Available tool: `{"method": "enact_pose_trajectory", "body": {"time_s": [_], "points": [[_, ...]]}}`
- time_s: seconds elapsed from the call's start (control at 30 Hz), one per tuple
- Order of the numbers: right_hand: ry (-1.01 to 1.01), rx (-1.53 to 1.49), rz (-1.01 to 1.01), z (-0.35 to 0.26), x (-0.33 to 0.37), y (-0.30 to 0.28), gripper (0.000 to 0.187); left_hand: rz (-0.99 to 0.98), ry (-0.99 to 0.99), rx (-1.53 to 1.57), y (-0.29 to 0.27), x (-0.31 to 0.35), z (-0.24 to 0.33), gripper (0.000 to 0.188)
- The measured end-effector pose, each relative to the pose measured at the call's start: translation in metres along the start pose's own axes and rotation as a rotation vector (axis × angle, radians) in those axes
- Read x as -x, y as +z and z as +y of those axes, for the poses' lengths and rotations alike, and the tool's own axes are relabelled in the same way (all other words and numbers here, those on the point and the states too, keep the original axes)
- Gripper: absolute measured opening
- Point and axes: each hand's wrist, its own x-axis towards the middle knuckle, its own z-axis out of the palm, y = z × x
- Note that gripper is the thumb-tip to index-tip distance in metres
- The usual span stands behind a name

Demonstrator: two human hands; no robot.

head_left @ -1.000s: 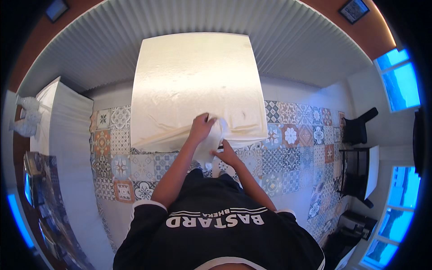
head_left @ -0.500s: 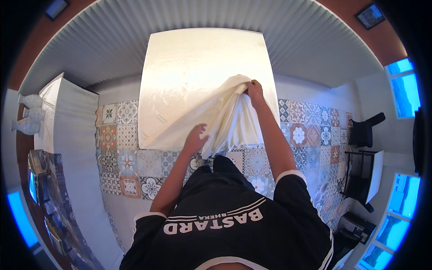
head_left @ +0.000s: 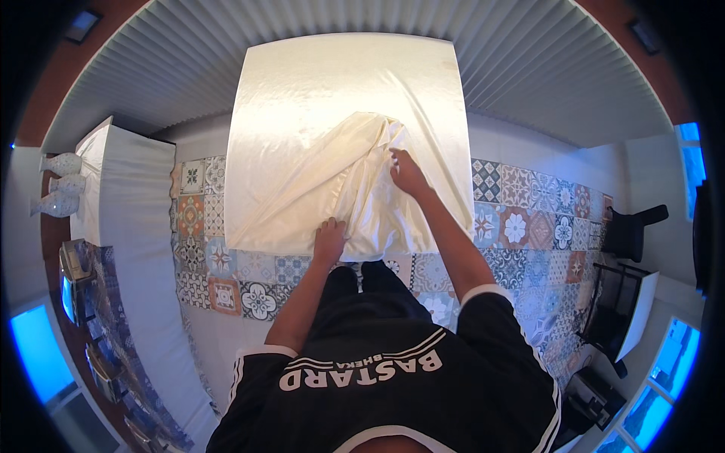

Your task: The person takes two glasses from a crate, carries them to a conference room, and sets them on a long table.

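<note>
A shiny cream tablecloth (head_left: 294, 98) covers the table before me, with its near part gathered into a raised, folded heap right of the middle. At the right side of this heap is my right hand (head_left: 408, 174), fingers closed at a fold of the cloth; the fingertips are partly hidden. My left hand (head_left: 330, 241) lies lower down, near the table's front edge, with its fingers stretched over the cloth. Creases spread from the heap toward the left front corner and the near edge.
Patterned floor tiles (head_left: 498, 226) surround the table. A pleated pale curtain (head_left: 362, 16) runs behind it. To the left stand a white-draped table (head_left: 140, 196) and white vases (head_left: 64, 185). Black chairs (head_left: 634, 230) and a small white-topped table (head_left: 638, 317) are at the right.
My right hand has come nearer and left, and the bunched cloth has sunk and spread leftward. My left hand has come down onto the cloth by the front edge.
</note>
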Motion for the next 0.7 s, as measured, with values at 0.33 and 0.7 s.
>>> {"method": "enact_pose_trajectory", "body": {"time_s": [0.33,0.7], "points": [[-0.113,0.431,-0.418,-0.044,0.135,0.020,0.083,0.134,0.055,0.224,-0.003,-0.048,-0.008,0.019],[-0.060,-0.023,-0.218,-0.001,0.070,-0.017,0.017,0.347,0.003,0.115,-0.083,-0.078,-0.034,0.014]]}}
